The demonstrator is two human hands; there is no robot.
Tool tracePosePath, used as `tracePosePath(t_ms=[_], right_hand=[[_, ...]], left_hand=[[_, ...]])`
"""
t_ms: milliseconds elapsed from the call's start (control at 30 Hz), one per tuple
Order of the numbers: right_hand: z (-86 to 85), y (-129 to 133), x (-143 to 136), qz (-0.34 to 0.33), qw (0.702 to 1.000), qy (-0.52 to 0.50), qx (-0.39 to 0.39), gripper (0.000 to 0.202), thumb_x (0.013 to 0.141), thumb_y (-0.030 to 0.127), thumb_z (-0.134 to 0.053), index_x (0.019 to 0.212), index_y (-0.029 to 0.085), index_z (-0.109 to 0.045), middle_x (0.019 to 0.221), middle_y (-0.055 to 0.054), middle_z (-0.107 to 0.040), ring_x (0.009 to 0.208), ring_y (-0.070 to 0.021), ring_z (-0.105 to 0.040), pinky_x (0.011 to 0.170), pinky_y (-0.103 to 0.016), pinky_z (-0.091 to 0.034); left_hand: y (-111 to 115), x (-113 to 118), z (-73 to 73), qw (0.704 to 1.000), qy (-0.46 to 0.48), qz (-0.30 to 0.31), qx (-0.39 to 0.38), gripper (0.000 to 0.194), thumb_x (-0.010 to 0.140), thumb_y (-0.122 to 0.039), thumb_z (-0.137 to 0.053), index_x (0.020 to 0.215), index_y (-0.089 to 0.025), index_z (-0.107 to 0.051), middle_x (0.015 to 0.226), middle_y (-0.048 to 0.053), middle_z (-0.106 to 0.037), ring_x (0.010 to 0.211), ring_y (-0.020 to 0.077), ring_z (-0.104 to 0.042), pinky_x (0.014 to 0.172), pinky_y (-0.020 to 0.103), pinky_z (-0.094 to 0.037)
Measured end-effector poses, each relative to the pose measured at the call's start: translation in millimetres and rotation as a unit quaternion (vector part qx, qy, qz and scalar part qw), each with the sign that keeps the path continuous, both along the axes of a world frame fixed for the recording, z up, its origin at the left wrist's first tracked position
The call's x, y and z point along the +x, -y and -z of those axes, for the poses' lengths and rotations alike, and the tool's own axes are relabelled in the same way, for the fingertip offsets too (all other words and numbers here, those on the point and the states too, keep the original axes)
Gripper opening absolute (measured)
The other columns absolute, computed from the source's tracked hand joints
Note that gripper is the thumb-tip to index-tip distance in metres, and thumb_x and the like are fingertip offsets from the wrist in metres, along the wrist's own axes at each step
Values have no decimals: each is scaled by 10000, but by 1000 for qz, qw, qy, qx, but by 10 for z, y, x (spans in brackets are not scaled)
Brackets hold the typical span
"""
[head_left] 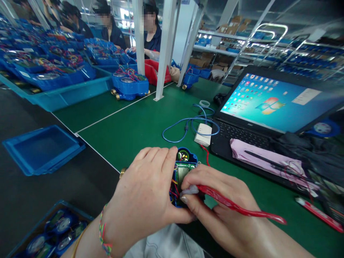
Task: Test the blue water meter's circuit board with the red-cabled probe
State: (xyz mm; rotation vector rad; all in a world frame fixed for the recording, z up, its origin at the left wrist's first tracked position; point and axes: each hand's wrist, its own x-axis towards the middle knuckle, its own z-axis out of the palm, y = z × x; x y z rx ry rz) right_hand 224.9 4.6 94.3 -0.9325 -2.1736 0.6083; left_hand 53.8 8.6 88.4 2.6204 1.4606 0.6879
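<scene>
My left hand (146,186) is wrapped over a blue water meter (188,154) held low over the table's near edge. Its top is uncovered, showing a green circuit board, a small grey display and coloured wires; a brass fitting (122,173) pokes out left of my knuckles. Against the meter's right side, my right hand (223,197) pinches a tool with a long, curved red handle (236,206) and a greyish piece between thumb and forefinger. The tool's working end is hidden, so I cannot tell its exact kind. Most of the meter's body lies behind my fingers.
A laptop (242,136) stands right, with a pink cloth (266,157) on it. A white box (203,134) with a blue cable sits beside it. Blue trays (72,96) of meters, a blue lid (40,148) and white posts (163,53) stand left and ahead. Several co-workers sit beyond.
</scene>
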Motion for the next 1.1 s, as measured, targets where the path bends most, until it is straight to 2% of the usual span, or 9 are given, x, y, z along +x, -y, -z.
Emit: tracePosePath(t_ms=[167,433,1100], right_hand=[[32,12,-15,7,1000,-4,6,97,785,97,-512,806,189,-536,751,-12,-605,648,-138,-565,597,-255,-449],[-7,-8,-39,6,1000,14,10,96,829,133,-465,787,182,-536,756,-23,-614,636,-128,-552,580,-240,-440],[16,12,-47,3,1000,20,16,98,841,142,-457,796,181,-535,748,-24,-602,645,-140,-547,580,-253,-425]], left_hand=[[-11,-3,34,999,-4,4,38,765,576,-412,-687,1214,-46,-476,1101,170,-572,995,333,-533,890,505,-459],[-31,-11,45,996,-13,15,86,718,562,-375,-696,1164,-38,-496,1055,192,-585,953,352,-562,815,519,-504],[-42,-17,33,999,4,17,39,741,535,-337,-665,1191,-42,-484,1075,178,-574,975,339,-541,850,521,-481]])
